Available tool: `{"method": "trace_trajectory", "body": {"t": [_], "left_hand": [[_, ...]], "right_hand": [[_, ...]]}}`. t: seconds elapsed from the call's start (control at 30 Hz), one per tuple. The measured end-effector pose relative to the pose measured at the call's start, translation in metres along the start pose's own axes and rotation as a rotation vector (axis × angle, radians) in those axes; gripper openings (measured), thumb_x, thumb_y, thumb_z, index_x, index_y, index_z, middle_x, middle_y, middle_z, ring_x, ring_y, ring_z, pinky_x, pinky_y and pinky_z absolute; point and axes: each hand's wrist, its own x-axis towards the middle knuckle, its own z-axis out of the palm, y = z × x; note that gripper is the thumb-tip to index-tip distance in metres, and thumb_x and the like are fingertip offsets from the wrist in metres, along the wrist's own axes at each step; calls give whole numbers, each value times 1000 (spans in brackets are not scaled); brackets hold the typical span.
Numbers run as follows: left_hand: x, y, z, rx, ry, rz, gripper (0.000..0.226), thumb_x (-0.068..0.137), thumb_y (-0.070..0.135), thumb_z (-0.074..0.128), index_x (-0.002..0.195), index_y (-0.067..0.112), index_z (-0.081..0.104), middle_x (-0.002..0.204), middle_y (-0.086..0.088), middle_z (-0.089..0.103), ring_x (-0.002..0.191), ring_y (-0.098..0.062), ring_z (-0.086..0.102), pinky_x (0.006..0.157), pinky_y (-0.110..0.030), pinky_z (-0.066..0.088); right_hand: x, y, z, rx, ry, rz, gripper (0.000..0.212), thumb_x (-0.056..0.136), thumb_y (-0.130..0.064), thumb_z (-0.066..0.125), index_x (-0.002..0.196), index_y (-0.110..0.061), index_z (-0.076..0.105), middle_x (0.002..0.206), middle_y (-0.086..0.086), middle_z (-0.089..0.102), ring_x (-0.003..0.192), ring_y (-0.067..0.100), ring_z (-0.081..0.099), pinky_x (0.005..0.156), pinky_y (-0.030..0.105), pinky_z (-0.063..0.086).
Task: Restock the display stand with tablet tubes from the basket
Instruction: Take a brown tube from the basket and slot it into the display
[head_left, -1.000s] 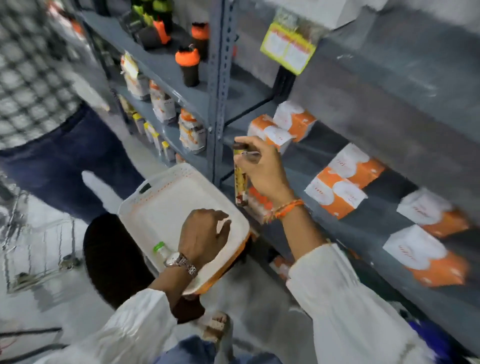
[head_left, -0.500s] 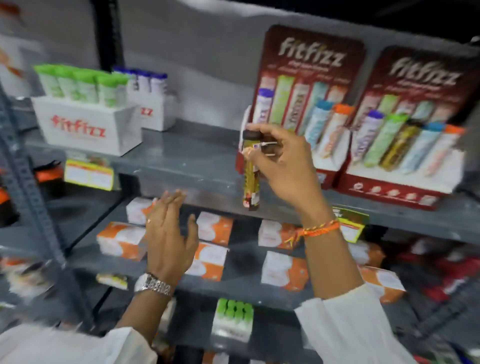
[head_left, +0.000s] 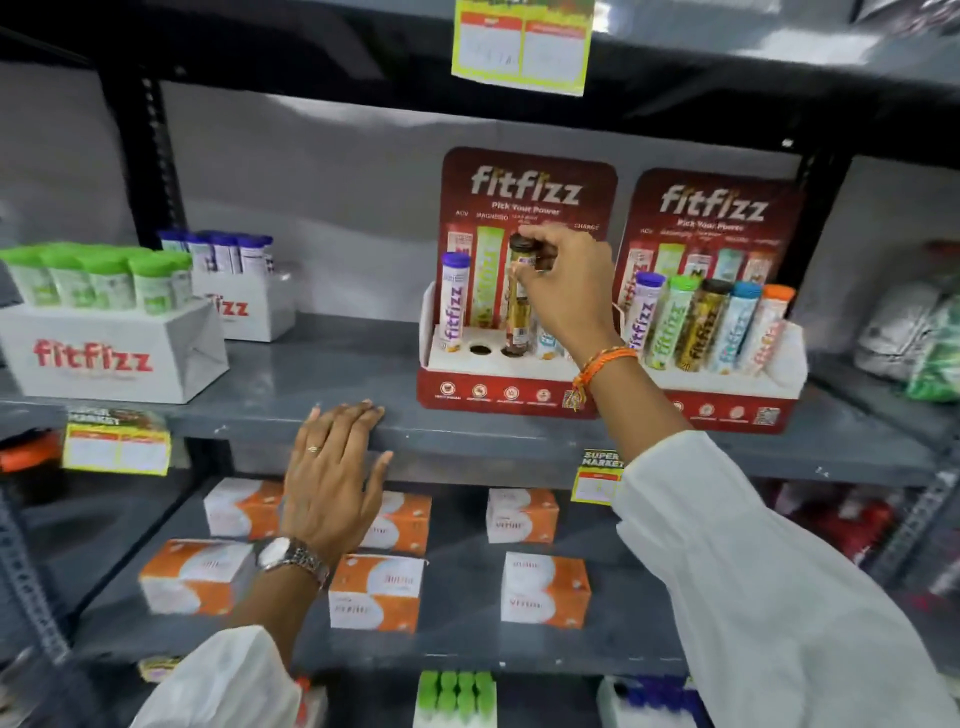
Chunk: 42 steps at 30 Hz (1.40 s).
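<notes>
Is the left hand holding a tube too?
No, the left hand rests flat and empty on the shelf edge; only the right hand grips a tube.

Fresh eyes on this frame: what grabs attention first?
The right hand lowering a brown-capped tube into the left red display stand, mid-shelf, beside an empty hole. Next to it, the right stand is full, and the left hand rests on the shelf edge.
</notes>
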Motion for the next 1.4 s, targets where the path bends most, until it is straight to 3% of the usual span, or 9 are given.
{"method": "trace_trajectory", "body": {"t": [0.2, 0.37, 0.47, 0.77, 0.93, 1.0, 1.17, 1.3, 1.4], "left_hand": [[1, 2, -2, 11, -3, 3, 49, 97, 39, 46, 137, 12, 55, 142, -5, 56, 131, -29, 51, 124, -48, 20], [0, 3, 1, 14, 14, -16, 50, 98, 41, 45, 137, 12, 55, 140, -7, 58, 131, -29, 49, 125, -47, 18], [0, 2, 3, 20, 22, -10, 50, 98, 41, 45, 137, 12, 55, 140, -9, 58, 130, -30, 49, 125, -46, 17], [-1, 2, 3, 21, 24, -6, 50, 98, 41, 44, 138, 12, 54, 140, -9, 58, 131, -30, 50, 126, -45, 15], [-1, 2, 1, 11, 10, -12, 50, 99, 40, 43, 138, 12, 54, 141, -9, 58, 131, -30, 50, 126, -46, 17], [-1, 3, -1, 8, 6, -15, 50, 99, 40, 42, 138, 12, 54, 140, -9, 58, 131, -30, 50, 126, -46, 17], [-1, 3, 0, 2, -5, -26, 50, 99, 41, 41, 139, 13, 54, 141, -9, 58, 132, -29, 50, 126, -42, 13], [-1, 3, 0, -25, -7, -36, 49, 99, 40, 42, 138, 13, 54, 141, -8, 58, 132, -28, 50, 126, -43, 14], [-1, 2, -1, -29, -23, -36, 49, 98, 39, 42, 139, 14, 53, 141, -8, 58, 132, -28, 49, 126, -43, 15]], "right_hand": [[-3, -3, 6, -20, 8, 1, 36, 74, -23, 87, 108, -24, 77, 101, -7, 78, 93, 16, 71, 88, 41, 58], [-4, -2, 7, -44, -60, 26, 38, 76, -16, 82, 112, -21, 73, 104, -3, 76, 90, 12, 69, 80, 29, 61], [4, -3, 3, -164, -185, 12, 43, 79, -16, 75, 122, -19, 68, 112, 3, 74, 106, 24, 66, 90, 34, 55], [23, -24, -19, -310, -476, -63, 41, 87, 4, 63, 122, -15, 71, 136, 10, 62, 131, 29, 50, 100, 36, 48], [28, -25, -20, -266, -483, -35, 26, 84, -8, 75, 109, -13, 77, 126, 6, 67, 120, 22, 54, 88, 27, 47], [30, -24, -20, -243, -468, -40, 24, 82, -13, 81, 106, -13, 79, 121, 7, 70, 107, 18, 60, 91, 29, 53], [36, -22, -21, -263, -451, -58, 21, 84, -7, 79, 104, -11, 78, 118, 7, 70, 99, 13, 61, 83, 22, 50], [40, -23, -17, -311, -515, -83, 21, 84, -5, 78, 104, -12, 77, 115, 9, 70, 102, 21, 68, 83, 28, 54], [39, -22, -11, -394, -547, -104, 21, 82, -9, 80, 100, -18, 75, 109, 8, 70, 101, 26, 67, 92, 44, 56]]}}
